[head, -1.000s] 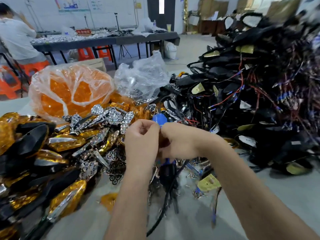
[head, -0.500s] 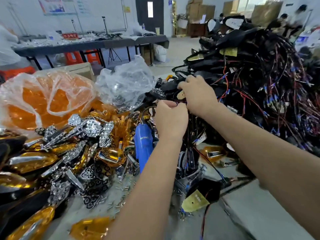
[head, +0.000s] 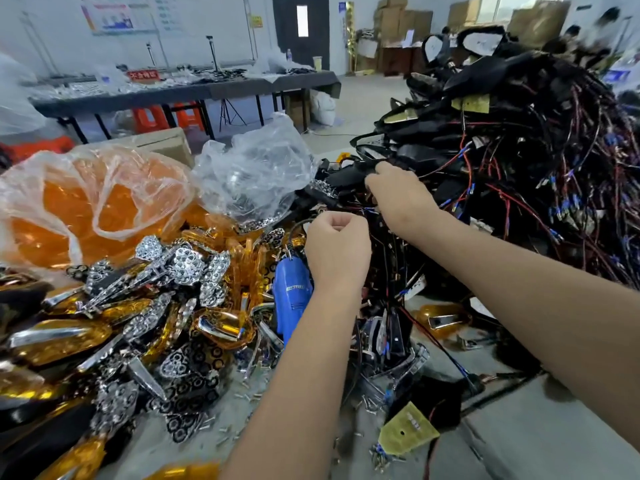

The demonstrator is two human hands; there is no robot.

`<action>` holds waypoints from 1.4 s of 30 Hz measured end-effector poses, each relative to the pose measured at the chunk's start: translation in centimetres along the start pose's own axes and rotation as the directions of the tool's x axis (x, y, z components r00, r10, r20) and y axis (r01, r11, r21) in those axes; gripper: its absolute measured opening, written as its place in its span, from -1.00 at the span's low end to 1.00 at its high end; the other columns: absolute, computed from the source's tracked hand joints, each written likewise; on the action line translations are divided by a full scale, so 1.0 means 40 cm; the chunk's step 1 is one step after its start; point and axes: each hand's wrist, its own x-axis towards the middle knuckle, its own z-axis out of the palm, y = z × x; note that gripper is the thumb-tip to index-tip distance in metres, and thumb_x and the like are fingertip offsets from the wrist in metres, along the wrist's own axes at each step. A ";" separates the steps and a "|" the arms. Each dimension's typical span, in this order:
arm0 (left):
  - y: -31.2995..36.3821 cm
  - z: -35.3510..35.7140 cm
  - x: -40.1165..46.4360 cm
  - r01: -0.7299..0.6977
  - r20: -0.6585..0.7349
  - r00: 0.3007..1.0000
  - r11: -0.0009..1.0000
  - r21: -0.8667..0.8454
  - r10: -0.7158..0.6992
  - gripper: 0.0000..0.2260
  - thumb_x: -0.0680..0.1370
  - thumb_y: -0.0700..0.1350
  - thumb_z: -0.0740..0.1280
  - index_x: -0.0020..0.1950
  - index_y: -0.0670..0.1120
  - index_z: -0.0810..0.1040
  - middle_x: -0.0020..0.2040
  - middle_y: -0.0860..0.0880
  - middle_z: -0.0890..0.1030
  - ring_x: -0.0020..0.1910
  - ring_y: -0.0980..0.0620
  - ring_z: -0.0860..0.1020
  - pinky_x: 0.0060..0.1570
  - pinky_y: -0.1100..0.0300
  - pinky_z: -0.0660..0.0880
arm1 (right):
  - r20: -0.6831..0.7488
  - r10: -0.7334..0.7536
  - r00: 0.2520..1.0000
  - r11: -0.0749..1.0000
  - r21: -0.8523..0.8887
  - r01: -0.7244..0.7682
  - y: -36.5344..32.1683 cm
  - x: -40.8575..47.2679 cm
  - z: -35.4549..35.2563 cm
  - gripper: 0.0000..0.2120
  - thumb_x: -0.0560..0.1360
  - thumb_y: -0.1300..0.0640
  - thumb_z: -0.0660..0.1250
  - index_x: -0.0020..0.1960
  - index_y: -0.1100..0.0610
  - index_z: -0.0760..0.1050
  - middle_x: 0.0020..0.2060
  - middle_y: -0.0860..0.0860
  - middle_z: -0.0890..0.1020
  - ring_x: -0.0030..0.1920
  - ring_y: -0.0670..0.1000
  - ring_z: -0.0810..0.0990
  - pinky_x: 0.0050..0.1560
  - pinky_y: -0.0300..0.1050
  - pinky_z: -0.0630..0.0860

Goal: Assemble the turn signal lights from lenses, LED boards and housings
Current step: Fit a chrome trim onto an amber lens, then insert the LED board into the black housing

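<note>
Housing stock: the tall heap of black plastic housings trailing red, black and blue wires (head: 512, 161) fills the right side of the counter (head: 540, 441); leads cross between units throughout.
Right hand: the right hand (head: 401, 199) reaches into the near slope of the heap; its fingers curl down among the black parts and wires, but which piece they hold cannot be told.
Left hand: the left hand (head: 337, 247) is a closed fist just beside the right, over the blue-bodied electric screwdriver (head: 292, 299); it appears to pinch a thin dark lead, unconfirmed.
Lens stock: loose amber translucent lenses with chrome inserts (head: 221, 327) lie left of the screwdriver; more fill the clear plastic bag of orange lenses (head: 90, 206).
Board stock: chrome-studded LED reflector boards (head: 187, 265) are piled between bag and screwdriver.
Risk, snagging: a pulled housing would likely drag tangled neighbours, straining or tearing a lead.
Risk, collapse: the heap stands steep; drawing from its slope could slide units onto the lenses.
Risk, loose screws: small screws scattered on the counter (head: 242, 400) could scatter further under falling parts.
</note>
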 end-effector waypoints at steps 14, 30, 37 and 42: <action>-0.014 -0.031 -0.026 -0.126 0.029 0.992 0.987 0.101 0.124 -0.88 0.53 -0.24 0.35 -0.02 -0.03 0.59 -0.05 -0.07 0.66 -0.01 -0.15 0.67 0.06 -0.18 0.64 | -0.486 -0.042 0.873 0.891 0.377 0.252 0.055 -0.150 -0.027 -0.63 0.40 0.38 0.57 0.19 0.35 0.63 0.05 0.20 0.62 0.00 0.20 0.64 0.08 0.07 0.60; 0.055 0.179 -0.020 -0.113 0.113 0.988 0.991 0.067 0.105 -0.89 0.53 -0.15 0.40 0.04 -0.04 0.54 -0.05 -0.02 0.63 -0.01 -0.12 0.66 0.11 -0.15 0.62 | -0.417 0.205 0.886 0.972 -0.015 -0.232 0.258 0.018 -0.222 -0.42 0.47 0.33 0.40 0.46 0.15 0.40 0.42 0.21 0.39 0.46 0.31 0.29 0.30 0.17 0.47; 0.081 0.197 -0.011 -0.133 0.134 0.983 0.989 0.059 0.124 -0.92 0.51 -0.14 0.36 -0.01 -0.01 0.54 -0.06 -0.04 0.65 -0.03 -0.07 0.66 0.09 -0.15 0.64 | -0.283 0.201 0.938 0.952 -0.171 -0.255 0.368 0.074 -0.239 -0.23 0.38 0.37 0.46 0.53 0.16 0.27 0.38 0.26 0.46 0.48 0.28 0.30 0.46 0.37 0.20; 0.069 0.157 -0.019 -0.094 0.143 0.985 0.995 -0.020 0.096 -0.95 0.57 -0.13 0.38 0.02 -0.06 0.56 0.00 -0.13 0.66 0.05 -0.15 0.66 0.13 -0.20 0.63 | -0.476 0.018 0.879 0.979 -0.168 -0.111 0.272 0.004 -0.276 -0.70 0.58 0.06 0.45 0.22 0.20 0.54 0.13 0.20 0.55 0.16 0.28 0.53 0.19 0.22 0.44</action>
